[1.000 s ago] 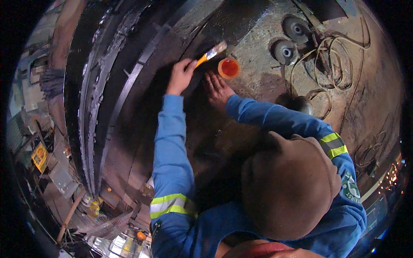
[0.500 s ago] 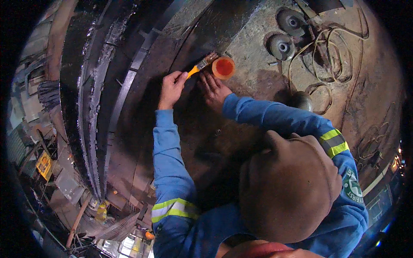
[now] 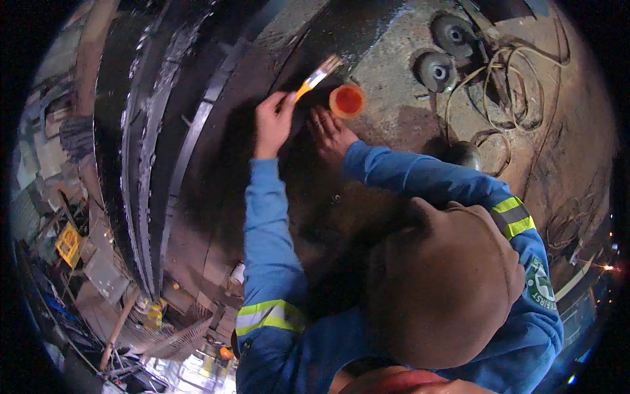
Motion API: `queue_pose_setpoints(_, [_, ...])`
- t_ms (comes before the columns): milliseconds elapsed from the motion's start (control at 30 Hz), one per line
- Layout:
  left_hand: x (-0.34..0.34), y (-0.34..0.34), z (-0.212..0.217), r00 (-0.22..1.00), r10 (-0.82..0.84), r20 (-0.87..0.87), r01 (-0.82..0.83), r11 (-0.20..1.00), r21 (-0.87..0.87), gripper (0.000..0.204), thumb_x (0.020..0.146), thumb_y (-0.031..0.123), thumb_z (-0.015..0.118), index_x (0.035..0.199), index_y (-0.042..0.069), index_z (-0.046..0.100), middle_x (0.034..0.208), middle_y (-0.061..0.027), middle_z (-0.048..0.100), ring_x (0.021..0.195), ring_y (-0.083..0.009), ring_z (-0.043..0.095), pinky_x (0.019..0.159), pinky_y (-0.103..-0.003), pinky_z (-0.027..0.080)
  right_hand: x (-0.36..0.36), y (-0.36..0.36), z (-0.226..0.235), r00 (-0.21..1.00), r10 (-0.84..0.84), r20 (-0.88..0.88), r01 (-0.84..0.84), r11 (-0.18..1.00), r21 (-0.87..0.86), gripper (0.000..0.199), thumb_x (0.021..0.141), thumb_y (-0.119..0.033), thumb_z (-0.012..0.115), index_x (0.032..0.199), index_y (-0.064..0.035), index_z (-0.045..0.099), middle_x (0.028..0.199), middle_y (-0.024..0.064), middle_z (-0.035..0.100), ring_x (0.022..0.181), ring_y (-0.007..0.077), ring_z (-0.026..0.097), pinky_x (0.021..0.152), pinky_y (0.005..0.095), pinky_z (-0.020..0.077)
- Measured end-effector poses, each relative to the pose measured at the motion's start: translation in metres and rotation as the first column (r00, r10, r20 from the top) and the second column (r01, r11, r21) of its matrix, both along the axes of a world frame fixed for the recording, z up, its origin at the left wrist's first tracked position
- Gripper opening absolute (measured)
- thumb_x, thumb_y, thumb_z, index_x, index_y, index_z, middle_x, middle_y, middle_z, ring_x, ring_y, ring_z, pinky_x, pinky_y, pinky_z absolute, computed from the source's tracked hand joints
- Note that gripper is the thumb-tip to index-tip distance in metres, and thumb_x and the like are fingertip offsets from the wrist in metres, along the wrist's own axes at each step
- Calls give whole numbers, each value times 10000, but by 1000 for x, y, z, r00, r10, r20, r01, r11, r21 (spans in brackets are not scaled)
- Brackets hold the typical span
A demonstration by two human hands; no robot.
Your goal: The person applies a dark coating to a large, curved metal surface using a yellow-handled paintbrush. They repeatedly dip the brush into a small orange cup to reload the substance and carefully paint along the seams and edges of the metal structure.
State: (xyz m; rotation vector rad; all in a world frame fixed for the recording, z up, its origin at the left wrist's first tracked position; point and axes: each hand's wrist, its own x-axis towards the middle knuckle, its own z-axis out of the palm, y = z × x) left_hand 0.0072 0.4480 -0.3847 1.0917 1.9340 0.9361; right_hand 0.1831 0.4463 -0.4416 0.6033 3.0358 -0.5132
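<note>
A paintbrush point(image 3: 317, 75) with a yellow handle and a pale metal band is in my left hand point(image 3: 272, 125), whose fingers close round the handle. Its bristles point up and to the right, just above and left of a round cup point(image 3: 333, 107) with red-orange paint point(image 3: 348, 101) inside. My right hand point(image 3: 333, 136) lies with its fingers stretched out on the dark plate point(image 3: 289, 177), right below the cup's lower left edge. Whether a fingertip touches the cup, I cannot tell.
Long dark steel beams point(image 3: 187, 141) run along my left. Two grinding discs point(image 3: 435, 71) and a coiled cable point(image 3: 489, 85) lie at the upper right. A yellow sign point(image 3: 67, 244) and clutter fill the lower left. Sparks point(image 3: 609, 268) glow at the far right edge.
My left hand has moved up and slightly right, taking the brush with it; the bristles have risen away from beside the cup. My right hand stays by the cup.
</note>
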Motion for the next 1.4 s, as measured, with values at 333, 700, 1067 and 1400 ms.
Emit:
queue_pose_setpoints(333, [-6,-26,-22,971,220,-93,-230,966,-115,285,900,230,583,850,-50,608,695,-181,599,585,-245,539,564,-363,421,0,4,0,992,-32,-124,32,999,3,558,791,-235,489,1263,63,488,1376,280,367,1310,420,305,1073,496,274])
queue_pose_setpoints(700, [-14,-38,-33,926,369,78,-360,926,-110,288,912,283,586,813,16,631,562,43,430,497,-57,365,459,-245,285,0,6,-2,999,26,19,-28,998,63,601,816,-267,486,1318,58,423,1409,280,313,1334,419,265,1082,493,257])
queue_pose_setpoints(1067, [-16,-31,-23,976,218,-6,-212,942,-260,295,899,220,593,852,-72,601,660,-111,587,580,-152,523,543,-301,420,1,7,-7,1000,7,-17,-5,997,78,569,822,-266,476,1300,42,451,1404,268,328,1322,426,281,1083,505,246])
queue_pose_setpoints(1400, [-13,28,-24,955,-155,-254,171,984,41,349,889,296,604,848,-50,619,648,-117,556,593,-143,495,563,-294,405,-14,1,2,998,60,13,-61,991,123,598,835,-335,461,1315,22,440,1421,254,316,1326,427,269,1075,481,269])
